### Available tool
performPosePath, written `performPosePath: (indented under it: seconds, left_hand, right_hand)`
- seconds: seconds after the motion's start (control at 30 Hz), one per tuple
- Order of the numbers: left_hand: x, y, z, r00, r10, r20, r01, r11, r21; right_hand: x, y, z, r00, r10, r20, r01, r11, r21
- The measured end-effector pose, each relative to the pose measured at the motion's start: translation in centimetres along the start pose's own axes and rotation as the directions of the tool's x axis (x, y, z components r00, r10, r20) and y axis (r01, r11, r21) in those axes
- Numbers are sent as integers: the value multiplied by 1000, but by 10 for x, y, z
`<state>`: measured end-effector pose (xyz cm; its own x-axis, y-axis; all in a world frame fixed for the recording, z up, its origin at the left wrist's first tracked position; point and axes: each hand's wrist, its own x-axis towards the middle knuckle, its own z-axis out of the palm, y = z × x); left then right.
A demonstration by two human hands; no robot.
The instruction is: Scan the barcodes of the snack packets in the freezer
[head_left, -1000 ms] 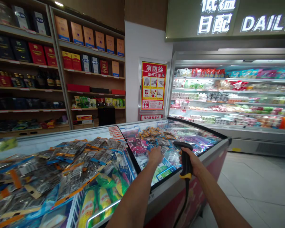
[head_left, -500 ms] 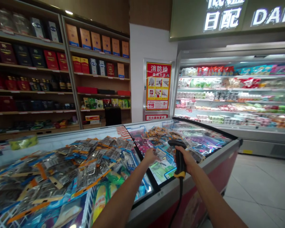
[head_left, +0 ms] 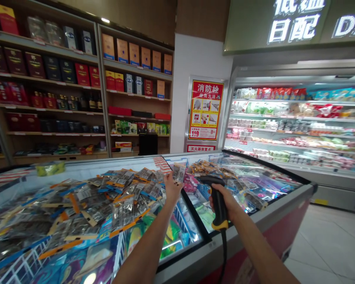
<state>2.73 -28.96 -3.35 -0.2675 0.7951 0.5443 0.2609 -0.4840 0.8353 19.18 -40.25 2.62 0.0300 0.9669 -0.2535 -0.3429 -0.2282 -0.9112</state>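
Note:
My right hand (head_left: 226, 199) is wrapped round a black and yellow barcode scanner (head_left: 219, 209), its head tilted to the left and its cable hanging down. My left hand (head_left: 172, 189) pinches a small clear snack packet (head_left: 179, 172) upright, left of the scanner's head and apart from it. Below and left of that hand, a large heap of similar packets (head_left: 127, 179) with orange and blue edges lies on the freezer's glass top. A smaller pile of packets (head_left: 205, 167) rests on the glass beyond the scanner.
The chest freezer (head_left: 272, 213) has a grey rim and a black divider (head_left: 195, 209); bags and wire baskets show through its glass. Boxed goods fill the shelves (head_left: 136, 71) at back left. A lit chiller (head_left: 296, 118) stands behind on the right, past the tiled floor (head_left: 328, 236).
My left hand has moved left and up with the packet, away from the scanner. The scanner has shifted slightly left, still in my right hand. The view has turned a little left.

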Motion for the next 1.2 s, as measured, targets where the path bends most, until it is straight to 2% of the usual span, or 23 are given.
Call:
performPosePath:
  seconds: [0.13,0.47,0.67,0.83,0.93,1.0,1.1,1.2]
  left_hand:
    - [-1,-13,-3,999,23,-40,-22,999,26]
    - [-1,-8,-1,995,92,-27,-90,994,60]
    - [3,-10,-6,995,87,-45,-82,991,106]
    - [13,-7,-26,987,83,-139,-44,963,268]
    - [17,-4,-44,987,79,-144,-18,923,383]
    - [18,-4,-57,984,122,-128,-46,875,482]
    - [19,-5,-72,970,213,-114,-89,753,652]
    - [19,-3,-79,957,250,-149,-51,649,759]
  right_hand:
    - [-2,3,16,996,54,69,-53,998,-17]
    - [0,4,22,984,80,158,-74,996,-40]
    - [-1,-1,20,994,51,99,-48,998,-34]
    - [3,-7,11,1000,-20,16,21,999,-34]
    - [9,-7,5,998,-58,-40,56,997,-43]
    - [14,-5,2,994,-77,-74,74,996,-47]
    - [20,-1,-5,989,-90,-120,85,995,-43]
    - [23,0,-16,982,-95,-165,92,995,-27]
